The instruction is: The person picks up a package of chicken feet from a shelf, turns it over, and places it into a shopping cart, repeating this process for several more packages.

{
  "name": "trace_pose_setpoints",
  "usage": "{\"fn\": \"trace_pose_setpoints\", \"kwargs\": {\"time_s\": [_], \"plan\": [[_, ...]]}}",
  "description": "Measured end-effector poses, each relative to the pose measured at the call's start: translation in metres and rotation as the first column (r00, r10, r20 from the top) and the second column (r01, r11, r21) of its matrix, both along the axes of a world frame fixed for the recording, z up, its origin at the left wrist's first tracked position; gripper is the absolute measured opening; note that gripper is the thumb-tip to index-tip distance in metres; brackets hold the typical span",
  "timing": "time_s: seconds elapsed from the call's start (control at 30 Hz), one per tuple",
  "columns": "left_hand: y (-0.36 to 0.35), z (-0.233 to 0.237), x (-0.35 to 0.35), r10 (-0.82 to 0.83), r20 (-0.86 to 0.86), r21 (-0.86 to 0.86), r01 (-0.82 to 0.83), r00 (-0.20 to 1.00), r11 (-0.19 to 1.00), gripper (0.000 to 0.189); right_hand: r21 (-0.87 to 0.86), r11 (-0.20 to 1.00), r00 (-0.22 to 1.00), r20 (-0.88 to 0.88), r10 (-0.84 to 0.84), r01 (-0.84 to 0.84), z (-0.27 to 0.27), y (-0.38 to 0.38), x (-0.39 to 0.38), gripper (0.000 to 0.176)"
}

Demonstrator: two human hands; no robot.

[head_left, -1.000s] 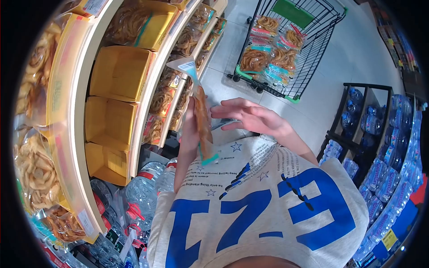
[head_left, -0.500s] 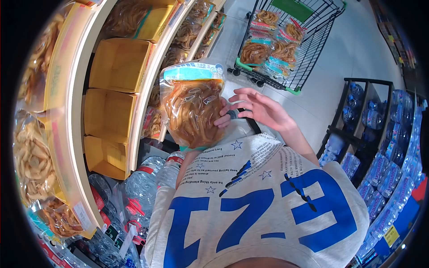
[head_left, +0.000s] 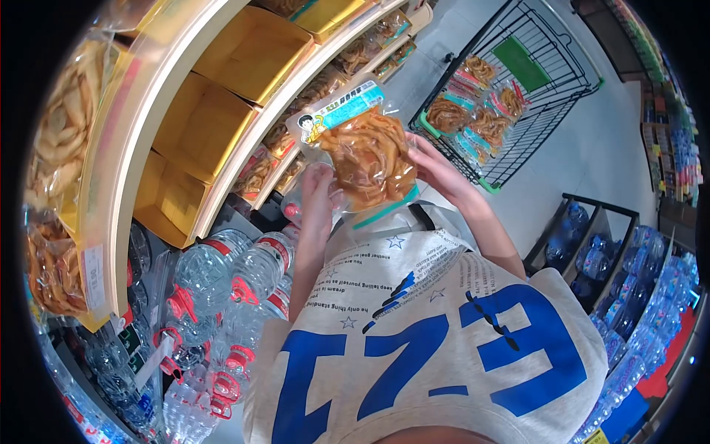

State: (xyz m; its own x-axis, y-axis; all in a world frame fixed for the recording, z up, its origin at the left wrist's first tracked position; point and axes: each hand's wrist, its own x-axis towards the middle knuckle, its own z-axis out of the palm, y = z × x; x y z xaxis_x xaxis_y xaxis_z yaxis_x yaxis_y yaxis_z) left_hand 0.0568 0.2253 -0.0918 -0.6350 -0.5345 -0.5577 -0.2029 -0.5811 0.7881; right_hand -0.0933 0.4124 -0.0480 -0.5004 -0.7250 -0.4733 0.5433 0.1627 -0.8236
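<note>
Both my hands hold a clear sealed bag of brown, strip-like food (head_left: 370, 159) in front of my chest. A blue and white label with a cartoon figure crosses its upper part, and a teal strip runs along its lower edge. My left hand (head_left: 319, 185) is closed on the bag's left edge, its fingers partly hidden by the plastic. On the opposite side, my right hand (head_left: 431, 161) grips the right edge, with some fingers behind the bag. The bag is tilted, its label toward the upper left.
A shopping cart (head_left: 484, 174) holding several similar bags (head_left: 489, 127) stands ahead on the right. Shelves with yellow boxes (head_left: 200, 122) and more bags (head_left: 66, 118) line my left. Large water bottles (head_left: 211, 266) stand below them. Racks of bottled water (head_left: 629, 296) are at right.
My right hand, earlier apart from the bag with fingers spread, now grips its right edge. My left hand has shifted to the left edge. The bag has turned and moved right in view.
</note>
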Motion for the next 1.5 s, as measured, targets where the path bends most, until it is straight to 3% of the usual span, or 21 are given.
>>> {"fn": "trace_pose_setpoints", "kwargs": {"time_s": [0.03, 0.13, 0.23, 0.27, 0.3, 0.37, 0.43, 0.53, 0.57, 0.6, 0.67, 0.7, 0.77, 0.9, 1.03, 1.13, 1.17, 1.27, 1.3, 1.43, 1.5], "plan": [[-0.002, 0.0, 0.001, -0.043, 0.001, -0.093, 0.043, 0.999, 0.995, 0.015, 0.099, 0.993, 0.992, -0.101, 0.073, -0.063, -0.016, 0.001, -0.005, 0.051], [0.0, 0.013, 0.001, -0.167, -0.034, -0.274, 0.151, 0.985, 0.95, 0.014, 0.14, 0.974, 0.975, -0.108, 0.192, -0.176, -0.052, 0.004, -0.019, 0.054], [0.018, 0.049, -0.013, -0.263, -0.214, -0.342, 0.181, 0.941, 0.922, 0.014, 0.004, 0.998, 0.952, 0.302, 0.052, -0.056, -0.053, -0.016, -0.014, 0.053], [0.025, 0.057, -0.021, -0.379, -0.252, -0.347, 0.282, 0.89, 0.894, 0.017, -0.027, 1.0, 0.896, 0.445, -0.001, 0.015, -0.047, -0.03, -0.009, 0.053], [0.03, 0.066, -0.03, -0.478, -0.305, -0.357, 0.366, 0.824, 0.859, 0.02, -0.132, 0.99, 0.941, 0.339, -0.009, 0.057, -0.053, -0.042, -0.01, 0.058], [0.036, 0.066, -0.042, -0.626, -0.313, -0.419, 0.488, 0.714, 0.766, 0.024, -0.274, 0.958, 0.948, 0.319, 0.01, 0.083, -0.067, -0.042, -0.015, 0.065], [0.04, 0.055, -0.051, -0.669, -0.302, -0.485, 0.495, 0.679, 0.721, 0.023, -0.331, 0.94, 0.888, 0.452, 0.086, 0.077, -0.069, -0.037, -0.029, 0.068], [0.038, 0.033, -0.051, -0.645, -0.322, -0.342, 0.55, 0.693, 0.762, 0.023, -0.397, 0.908, 0.738, 0.651, 0.178, 0.131, -0.075, -0.013, -0.044, 0.072], [0.034, 0.029, -0.05, -0.599, -0.362, -0.336, 0.5, 0.714, 0.798, 0.019, -0.356, 0.915, 0.71, 0.693, 0.124, 0.188, -0.085, 0.002, -0.051, 0.074], [0.026, 0.008, -0.042, -0.641, -0.219, -0.335, 0.56, 0.736, 0.757, 0.021, -0.313, 0.918, 0.679, 0.731, 0.068, 0.245, -0.095, 0.017, -0.058, 0.075], [0.011, -0.016, -0.026, -0.592, -0.128, -0.281, 0.543, 0.796, 0.791, 0.022, -0.111, 0.901, 0.65, 0.73, -0.212, 0.419, -0.131, 0.066, -0.08, 0.077], [0.002, -0.03, -0.017, -0.543, -0.118, -0.265, 0.501, 0.831, 0.824, 0.021, 0.008, 0.823, 0.716, 0.488, -0.499, 0.568, -0.129, 0.081, -0.084, 0.072], [-0.017, -0.048, 0.002, -0.448, -0.066, -0.219, 0.425, 0.892, 0.878, 0.02, 0.064, 0.633, 0.626, 0.097, -0.774, 0.772, -0.121, 0.111, -0.091, 0.062], [-0.045, -0.046, 0.029, -0.221, 0.079, -0.175, 0.231, 0.972, 0.957, 0.019, 0.076, 0.444, 0.444, -0.315, -0.839, 0.893, -0.117, 0.159, -0.112, 0.054], [-0.05, -0.054, 0.023, -0.1, 0.073, -0.188, 0.112, 0.992, 0.976, 0.019, 0.233, 0.306, 0.35, -0.175, -0.92, 0.923, -0.157, 0.176, -0.125, 0.037], [-0.031, -0.049, 0.003, -0.11, 0.082, -0.17, 0.122, 0.991, 0.978, 0.017, 0.322, 0.32, 0.393, -0.195, -0.898, 0.891, -0.19, 0.189, -0.137, 0.035], [-0.024, -0.048, -0.005, -0.128, 0.065, -0.142, 0.136, 0.99, 0.98, 0.017, 0.364, 0.433, 0.525, -0.206, -0.826, 0.825, -0.207, 0.2, -0.144, 0.037], [0.0, -0.041, -0.033, -0.151, 0.1, -0.074, 0.159, 0.983, 0.984, 0.016, 0.478, 0.455, 0.615, -0.257, -0.745, 0.751, -0.204, 0.188, -0.156, 0.042], [0.008, -0.038, -0.043, -0.152, 0.123, -0.057, 0.16, 0.981, 0.985, 0.016, 0.522, 0.393, 0.597, -0.308, -0.741, 0.757, -0.227, 0.193, -0.168, 0.047], [0.028, -0.036, -0.06, -0.17, 0.152, 0.02, 0.169, 0.974, 0.985, 0.017, 0.524, 0.409, 0.646, -0.423, -0.636, 0.747, -0.225, 0.166, -0.193, 0.057], [0.041, -0.04, -0.063, -0.234, 0.205, 0.053, 0.228, 0.95, 0.972, 0.018, 0.427, 0.445, 0.606, -0.405, -0.685, 0.788, -0.29, 0.175, -0.218, 0.06]]}}
